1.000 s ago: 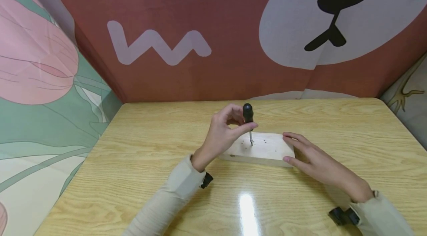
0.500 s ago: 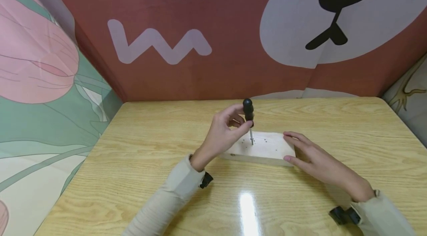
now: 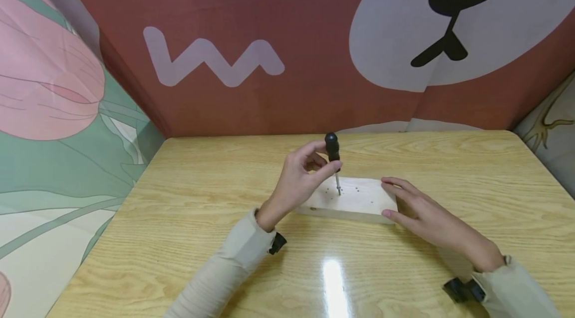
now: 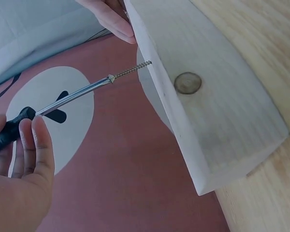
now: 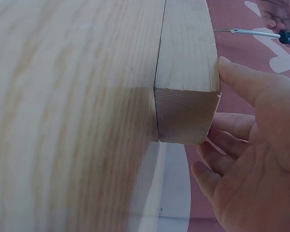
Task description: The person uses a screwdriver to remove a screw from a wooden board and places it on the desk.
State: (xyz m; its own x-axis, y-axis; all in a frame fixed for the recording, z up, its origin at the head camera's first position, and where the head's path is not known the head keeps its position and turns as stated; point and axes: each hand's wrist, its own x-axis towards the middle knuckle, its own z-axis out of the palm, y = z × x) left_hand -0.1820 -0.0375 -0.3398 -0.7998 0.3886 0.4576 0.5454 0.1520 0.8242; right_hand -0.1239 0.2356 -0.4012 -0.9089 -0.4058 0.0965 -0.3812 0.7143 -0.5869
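My left hand (image 3: pixel 298 173) holds a screwdriver (image 3: pixel 332 146) by its black handle, thumb and fingertips on the lower part. The shaft stands nearly upright, its tip at the head of a long brass-coloured screw (image 4: pixel 131 71). The screw's point is right at the top face of a pale wooden block (image 3: pixel 355 203), and most of the thread shows above the wood. Small dark holes dot that face around it. At the block's right end, my right hand (image 3: pixel 424 215) rests with thumb on the near corner and extended fingers at the far corner.
The block lies on a wood-grain table (image 3: pixel 202 183), and a dark round knot (image 4: pixel 187 83) marks its side. Behind the table hangs a red-brown printed cloth (image 3: pixel 251 108); another printed cloth (image 3: pixel 67 173) is at the left. A black strap mount (image 3: pixel 462 290) sits at the right wrist.
My left thumb has drawn in against the screwdriver's handle, and the handle's top has risen, then shifted slightly left. The right hand and the block stay in place.
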